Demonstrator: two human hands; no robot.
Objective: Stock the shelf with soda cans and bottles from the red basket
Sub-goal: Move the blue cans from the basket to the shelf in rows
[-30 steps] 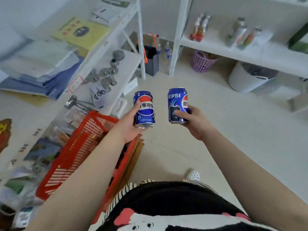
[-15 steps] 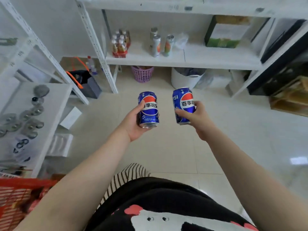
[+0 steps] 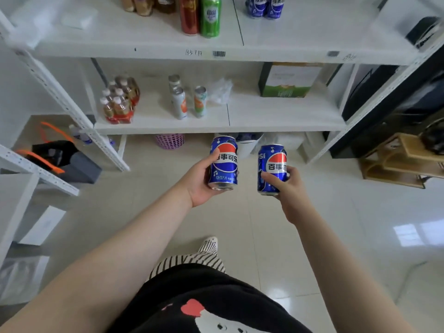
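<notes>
Far left, a dark bag w/ orange straps (image 3: 60, 156) sits on the floor under a white side rack (image 3: 36, 169). Ahead of you is the white shelf unit (image 3: 168, 52), 2 levels in view. Lower level, L to R: 1 shrink-wrapped pack of small bottles (image 3: 120, 102), 3 slim cans (image 3: 179, 102), 1 crumpled clear bag (image 3: 219, 91), 1 green-and-white box (image 3: 288, 80); open board between bag and box. Top level: approx 3 brown bottles, cut off by the frame edge, 1 red can (image 3: 189, 15), 1 green can (image 3: 211, 16), 2 blue Pepsi cans (image 3: 264, 7), then bare board to the R. Your left hand (image 3: 199, 181) grips 1 Pepsi can (image 3: 224, 162), fingers wrapped behind, thumb on front. Your right hand (image 3: 286, 191) grips a 2nd Pepsi can (image 3: 271, 168), thumb across the front, fingers curled around. Both cans are upright, just apart, mid-air over the tile floor (image 3: 336, 212), below the lower shelf's front edge. Pink basket (image 3: 169, 140) and white bin (image 3: 247, 145) sit under the shelf.
</notes>
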